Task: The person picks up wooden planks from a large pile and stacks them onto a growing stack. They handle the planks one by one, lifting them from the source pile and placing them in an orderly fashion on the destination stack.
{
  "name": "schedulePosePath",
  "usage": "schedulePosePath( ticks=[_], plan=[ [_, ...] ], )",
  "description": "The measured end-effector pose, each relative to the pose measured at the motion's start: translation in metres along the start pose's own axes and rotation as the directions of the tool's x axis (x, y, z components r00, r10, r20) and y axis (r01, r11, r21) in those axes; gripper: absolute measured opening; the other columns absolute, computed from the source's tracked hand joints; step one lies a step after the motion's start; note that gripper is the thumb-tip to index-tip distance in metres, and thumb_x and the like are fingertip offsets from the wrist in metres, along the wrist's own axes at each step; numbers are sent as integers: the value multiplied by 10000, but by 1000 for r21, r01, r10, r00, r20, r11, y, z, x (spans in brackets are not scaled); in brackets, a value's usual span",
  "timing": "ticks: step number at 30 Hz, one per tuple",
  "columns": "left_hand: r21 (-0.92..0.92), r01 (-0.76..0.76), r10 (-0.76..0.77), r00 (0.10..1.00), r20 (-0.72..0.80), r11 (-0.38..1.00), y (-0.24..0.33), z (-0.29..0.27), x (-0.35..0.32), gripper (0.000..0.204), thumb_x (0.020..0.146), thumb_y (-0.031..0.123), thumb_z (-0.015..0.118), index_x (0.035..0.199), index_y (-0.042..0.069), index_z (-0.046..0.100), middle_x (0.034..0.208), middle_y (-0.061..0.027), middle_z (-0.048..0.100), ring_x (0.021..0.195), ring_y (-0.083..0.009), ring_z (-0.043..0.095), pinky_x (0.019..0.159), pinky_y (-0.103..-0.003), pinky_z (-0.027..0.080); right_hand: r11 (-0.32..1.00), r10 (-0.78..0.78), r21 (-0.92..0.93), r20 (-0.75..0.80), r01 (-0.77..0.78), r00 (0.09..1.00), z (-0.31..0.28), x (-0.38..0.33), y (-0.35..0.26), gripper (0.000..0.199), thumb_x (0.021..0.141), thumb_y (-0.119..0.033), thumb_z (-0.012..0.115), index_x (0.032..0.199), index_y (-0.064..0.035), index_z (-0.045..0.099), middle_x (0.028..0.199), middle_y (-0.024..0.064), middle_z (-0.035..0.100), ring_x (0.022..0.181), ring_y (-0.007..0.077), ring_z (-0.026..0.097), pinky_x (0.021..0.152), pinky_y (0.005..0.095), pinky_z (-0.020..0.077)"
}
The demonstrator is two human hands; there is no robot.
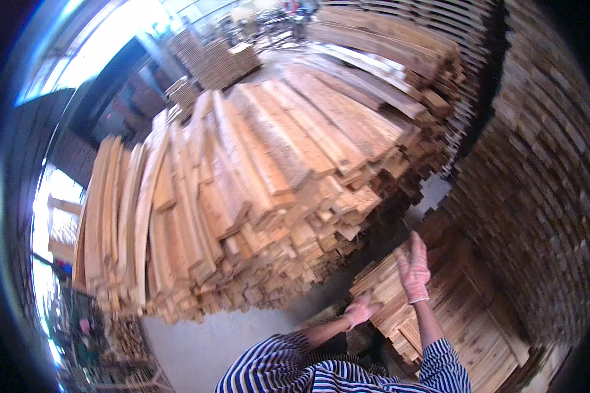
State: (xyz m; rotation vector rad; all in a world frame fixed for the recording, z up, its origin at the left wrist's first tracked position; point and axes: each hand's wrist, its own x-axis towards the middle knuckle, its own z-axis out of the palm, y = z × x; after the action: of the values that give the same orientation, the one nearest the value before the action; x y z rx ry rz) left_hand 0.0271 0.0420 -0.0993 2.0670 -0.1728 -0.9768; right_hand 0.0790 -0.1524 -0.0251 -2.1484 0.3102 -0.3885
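Note:
Pinkish work gloves cover both of my hands. Low on the right lies a stack of wooden boards (462, 340), with lighter board ends along its left side. Over the far part of this stack is my right hand (414, 270), open, its fingers stretched out away from me. My left hand (362, 310) is at the stack's left edge, with thumb and fingers apart. Neither hand shows a board in its grip; whether they touch the wood I cannot tell.
A large, uneven pile of long planks (269, 144) fills the middle and left. A tall wall of stacked boards (531, 177) rises close on the right. Grey floor (210, 350) shows below the pile. Farther back stands another neat lumber stack (226, 64).

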Motion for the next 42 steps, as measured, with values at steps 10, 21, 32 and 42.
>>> schedulePosePath(
  ticks=[10,21,32,42],
  plan=[
    [-66,-110,34,723,-690,992,-66,-82,-227,696,971,444,656,1463,-16,479,1460,-263,532,1368,-370,511,1134,-412,400,664,-742,438,284,606,608,47,-18,-294,668,920,-263,706,1498,-46,452,1406,208,572,1259,348,591,1045,396,497],
    [31,-338,-152,-501,-852,941,14,-287,-387,664,935,169,739,1469,-74,430,1481,-236,492,1379,-310,476,1164,-409,367,649,-760,396,372,650,532,161,-13,-413,784,936,-462,643,1541,-44,369,1501,293,432,1384,423,450,1147,461,380],
    [-117,164,-6,-556,-831,979,46,-301,-369,999,777,327,859,1574,59,322,1578,-244,355,1454,-367,378,1158,-432,384,716,-637,178,563,676,527,177,-33,-404,931,811,-505,768,1554,-127,354,1505,321,400,1411,460,398,1156,515,340],
    [117,459,101,58,-993,881,20,-366,-414,965,780,238,825,1571,145,281,1508,-309,396,1304,-499,497,1074,-511,454,686,-675,167,510,708,534,184,-34,-397,931,801,-502,780,1543,-114,373,1496,332,395,1374,491,424,1135,523,373]
  ],
)
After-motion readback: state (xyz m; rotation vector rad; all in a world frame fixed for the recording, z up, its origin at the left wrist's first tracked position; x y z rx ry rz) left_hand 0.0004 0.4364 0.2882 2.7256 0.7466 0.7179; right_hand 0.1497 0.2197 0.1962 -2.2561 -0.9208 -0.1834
